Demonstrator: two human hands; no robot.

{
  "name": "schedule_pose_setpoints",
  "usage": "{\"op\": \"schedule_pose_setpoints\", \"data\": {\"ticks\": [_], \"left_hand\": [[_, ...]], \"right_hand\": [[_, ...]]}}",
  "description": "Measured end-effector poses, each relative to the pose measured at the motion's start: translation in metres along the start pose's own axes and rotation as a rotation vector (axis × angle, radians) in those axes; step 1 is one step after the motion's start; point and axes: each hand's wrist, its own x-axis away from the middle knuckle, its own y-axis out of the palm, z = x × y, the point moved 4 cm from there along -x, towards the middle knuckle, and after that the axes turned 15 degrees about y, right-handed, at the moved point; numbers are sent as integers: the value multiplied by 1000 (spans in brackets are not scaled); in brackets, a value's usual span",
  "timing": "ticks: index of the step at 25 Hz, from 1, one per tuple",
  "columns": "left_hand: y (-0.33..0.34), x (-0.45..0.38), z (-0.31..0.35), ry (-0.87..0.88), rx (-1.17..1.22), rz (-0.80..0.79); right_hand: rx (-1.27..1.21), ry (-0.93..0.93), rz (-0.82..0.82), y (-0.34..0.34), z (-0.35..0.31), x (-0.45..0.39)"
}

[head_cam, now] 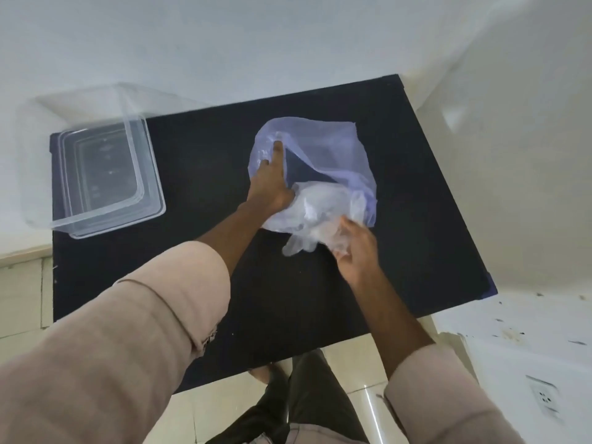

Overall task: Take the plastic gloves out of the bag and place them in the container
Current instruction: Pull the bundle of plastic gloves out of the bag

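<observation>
A thin bluish plastic bag lies on the black table, its mouth turned toward me. My left hand presses flat on the bag's left side, index finger stretched along the plastic. A crumpled bunch of clear plastic gloves spills out of the bag's near edge. My right hand grips that bunch at its lower right, and one glove's fingers hang out to the left of the hand. The clear rectangular container stands at the table's far left with nothing visible inside.
White walls close in behind and to the right of the table. A tiled floor and my legs show below the near table edge. A wall socket sits low on the right. A pale cabinet stands to the left.
</observation>
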Motion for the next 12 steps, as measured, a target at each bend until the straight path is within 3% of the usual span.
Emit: {"op": "schedule_pose_setpoints", "data": {"ticks": [6,9,12], "left_hand": [[-11,-21,7,26,73,70],[-5,-29,3,-2,96,69],[5,-25,1,-40,158,31]], "right_hand": [[-249,-60,-111,30,-69,-22],[-257,24,-91,16,-44,-20],[-115,142,38,-7,16,-8]]}}
